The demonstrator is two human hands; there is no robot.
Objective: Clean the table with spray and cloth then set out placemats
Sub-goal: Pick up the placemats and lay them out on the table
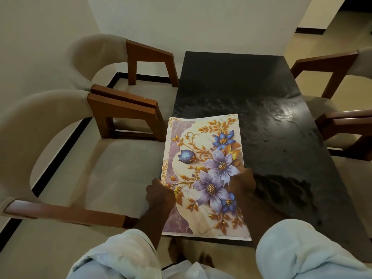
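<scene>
— Where does the 1 view sit?
— On the person's head, wide-angle, facing forward and steeply down.
— How near?
— Close over the left hand (160, 195) and right hand (242, 183) at the placemat (203, 158); the table (251, 87) runs away toward the far wall (201, 21), sleeves (302, 248) fill the bottom edge.

Dim, warm indoor light. A pale glare patch sits on the glossy black rectangular tabletop (281, 115) at three o'clock, with soft shadow at four o'clock. The cream rectangular placemat with purple flowers (203, 174) is sharp. The beige-padded wooden chair (40, 109) at nine o'clock is smeared and bowed by wide-angle distortion.
</scene>
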